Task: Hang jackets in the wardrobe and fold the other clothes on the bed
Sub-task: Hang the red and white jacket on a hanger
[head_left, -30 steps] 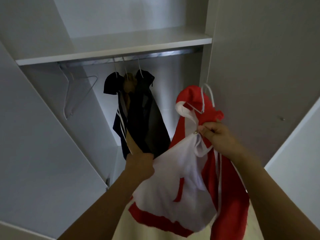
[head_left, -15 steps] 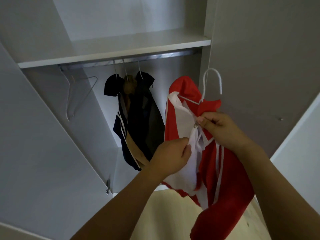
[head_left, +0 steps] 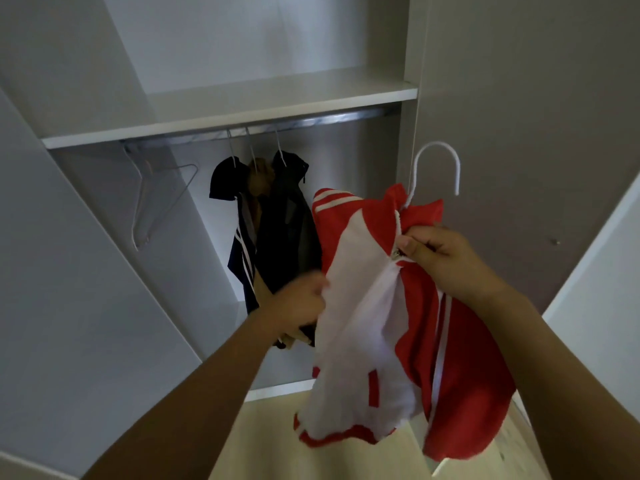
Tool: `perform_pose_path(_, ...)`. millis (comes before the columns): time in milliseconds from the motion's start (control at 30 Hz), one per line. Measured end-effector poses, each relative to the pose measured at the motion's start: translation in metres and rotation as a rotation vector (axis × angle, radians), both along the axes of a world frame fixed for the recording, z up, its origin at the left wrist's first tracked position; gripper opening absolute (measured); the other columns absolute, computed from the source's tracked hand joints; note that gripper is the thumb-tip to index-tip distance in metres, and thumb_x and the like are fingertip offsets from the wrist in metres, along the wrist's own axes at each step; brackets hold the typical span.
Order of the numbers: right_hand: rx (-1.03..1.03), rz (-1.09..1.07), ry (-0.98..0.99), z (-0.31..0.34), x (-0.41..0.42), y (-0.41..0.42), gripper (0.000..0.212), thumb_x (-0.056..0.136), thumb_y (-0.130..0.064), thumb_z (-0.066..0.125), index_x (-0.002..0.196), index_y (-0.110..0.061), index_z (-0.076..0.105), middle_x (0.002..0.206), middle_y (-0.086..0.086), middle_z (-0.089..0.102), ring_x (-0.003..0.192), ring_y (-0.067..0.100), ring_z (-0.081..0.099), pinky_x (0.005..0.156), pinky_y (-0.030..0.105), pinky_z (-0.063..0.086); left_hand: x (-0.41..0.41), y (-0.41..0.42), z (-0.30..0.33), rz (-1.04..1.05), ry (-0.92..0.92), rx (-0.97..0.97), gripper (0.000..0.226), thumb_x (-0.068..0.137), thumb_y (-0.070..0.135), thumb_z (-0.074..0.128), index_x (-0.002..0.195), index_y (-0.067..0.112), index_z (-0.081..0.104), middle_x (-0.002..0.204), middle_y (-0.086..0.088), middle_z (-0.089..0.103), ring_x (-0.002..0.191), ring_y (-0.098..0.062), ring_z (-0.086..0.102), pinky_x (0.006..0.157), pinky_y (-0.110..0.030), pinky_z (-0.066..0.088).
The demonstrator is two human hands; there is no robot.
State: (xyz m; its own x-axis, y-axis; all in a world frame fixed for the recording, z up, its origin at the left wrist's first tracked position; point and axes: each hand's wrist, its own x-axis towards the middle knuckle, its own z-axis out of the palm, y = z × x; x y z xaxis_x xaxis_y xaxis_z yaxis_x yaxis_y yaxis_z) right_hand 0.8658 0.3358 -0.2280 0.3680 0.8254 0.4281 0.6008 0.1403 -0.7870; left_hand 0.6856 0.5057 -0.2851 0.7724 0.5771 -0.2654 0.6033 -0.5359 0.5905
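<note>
- A red and white jacket point(head_left: 391, 306) is held up in front of the open wardrobe point(head_left: 277, 95).
- The jacket is on a white hanger point(head_left: 437, 164), and the hook of the hanger is seen sticking up above the red collar.
- The jacket is pinched near the collar by the right hand point(head_left: 440, 258), with the fingers curled round the cloth by the zip.
- The white inside of the jacket is turned out, and the red sleeve hangs down below the right arm.
- The left hand point(head_left: 301, 306) is seen at the left edge of the jacket, low down. It is blurred, so it cannot be told if cloth is gripped or only touched.
- A silver rail point(head_left: 311, 121) is fixed under the white shelf point(head_left: 228, 116) of the wardrobe.
- Three dark jackets point(head_left: 273, 230) are hung close together on the rail, just to the left of the red jacket.
- An empty wire hanger point(head_left: 156, 202) is hung at the left end of the rail, well apart from the dark jackets.
- A pale wood floor point(head_left: 263, 441) is seen below the wardrobe.
</note>
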Motion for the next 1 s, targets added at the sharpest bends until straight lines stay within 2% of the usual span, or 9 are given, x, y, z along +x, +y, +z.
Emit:
perform_pose_path(133,-0.046,0.072,-0.047,0.012,-0.009,-0.003,0.026,0.096,-0.021,0.055,0.077,-0.009,0.069,0.073,-0.004,0.064,0.073,0.007,0.058,0.07,0.014,0.045,0.028,0.022,0.056,0.036,-0.504,0.359,0.052,0.082,0.037,0.053,0.133,0.025,0.048,0.133,-0.001,0.051,0.124,-0.018,0.045,0.11,-0.043,0.034)
perform_pose_path(233,-0.079,0.083,-0.11,0.015,-0.012,-0.002,0.025,0.096,-0.021,0.055,0.077,-0.012,0.069,0.074,-0.002,0.063,0.073,0.006,0.056,0.07,0.014,0.044,0.044,0.026,0.085,-0.194,-0.44,0.617,0.033,0.087,0.023,0.044,0.112,0.011,0.062,0.105,-0.006,0.064,0.1,-0.02,0.058,0.094,-0.043,0.044)
perform_pose_path(367,-0.165,0.053,-0.163,0.019,-0.009,-0.009,0.022,0.094,-0.031,0.056,0.075,-0.031,0.067,0.089,-0.013,0.055,0.081,-0.001,0.055,0.072,0.007,0.04,0.046,0.02,0.084,-0.183,-0.474,0.527,0.038,0.095,0.019,0.032,0.075,-0.003,0.056,0.072,-0.017,0.057,0.071,-0.024,0.052,0.074,-0.042,0.039)
perform_pose_path(433,-0.178,-0.026,-0.182,0.021,-0.003,-0.016,0.02,0.09,-0.036,0.057,0.076,-0.03,0.069,0.112,-0.012,0.04,0.1,-0.005,0.048,0.09,0.003,0.035,0.046,0.017,0.08,-0.12,-0.495,0.551,0.037,0.089,0.025,0.028,0.068,0.003,0.049,0.068,-0.016,0.055,0.068,-0.028,0.052,0.069,-0.041,0.039)
perform_pose_path(533,-0.215,-0.099,-0.361,0.026,0.007,-0.023,0.018,0.088,-0.038,0.061,0.076,-0.03,0.073,0.138,-0.006,0.025,0.134,0.008,0.024,0.11,0.024,0.023,0.049,0.011,0.081,-0.121,-0.448,0.597,0.035,0.09,0.027,0.027,0.072,0.008,0.05,0.07,-0.014,0.056,0.069,-0.025,0.053,0.069,-0.038,0.04)
perform_pose_path(600,-0.244,-0.061,-0.378,0.034,0.007,-0.022,0.019,0.089,-0.035,0.062,0.081,-0.026,0.076,0.143,-0.006,0.03,0.134,0.006,0.025,0.111,0.03,0.028,0.05,0.01,0.084,-0.147,-0.419,0.643,0.033,0.094,0.026,0.028,0.073,0.01,0.049,0.07,-0.01,0.053,0.07,-0.024,0.052,0.069,-0.037,0.04)
perform_pose_path(733,-0.22,0.103,-0.11,0.056,-0.002,-0.018,0.018,0.091,-0.017,0.062,0.089,-0.006,0.077,0.111,0.003,0.06,0.097,0.006,0.061,0.09,0.024,0.051,0.053,0.011,0.09,-0.21,-0.36,0.86,0.029,0.096,0.02,0.034,0.071,0.012,0.044,0.07,-0.013,0.055,0.07,-0.025,0.049,0.068,-0.039,0.038)
perform_pose_path(933,-0.229,-0.046,-0.016,0.062,0.003,0.005,0.023,0.091,-0.024,0.063,0.077,-0.011,0.075,0.084,0.012,0.068,0.079,0.029,0.066,0.078,0.04,0.056,0.05,0.021,0.081,-0.192,-0.248,0.939,0.031,0.096,0.022,0.034,0.084,0.008,0.059,0.082,-0.008,0.058,0.084,-0.026,0.052,0.076,-0.035,0.033)
perform_pose_path(1000,-0.231,-0.14,-0.039,0.061,0.003,0.011,0.029,0.094,-0.024,0.06,0.073,-0.008,0.073,0.069,0.011,0.065,0.064,0.023,0.063,0.063,0.026,0.052,0.042,0.016,0.075,-0.136,-0.241,0.896,0.03,0.091,0.024,0.033,0.092,0.01,0.059,0.092,-0.006,0.055,0.094,-0.026,0.049,0.08,-0.035,0.028)
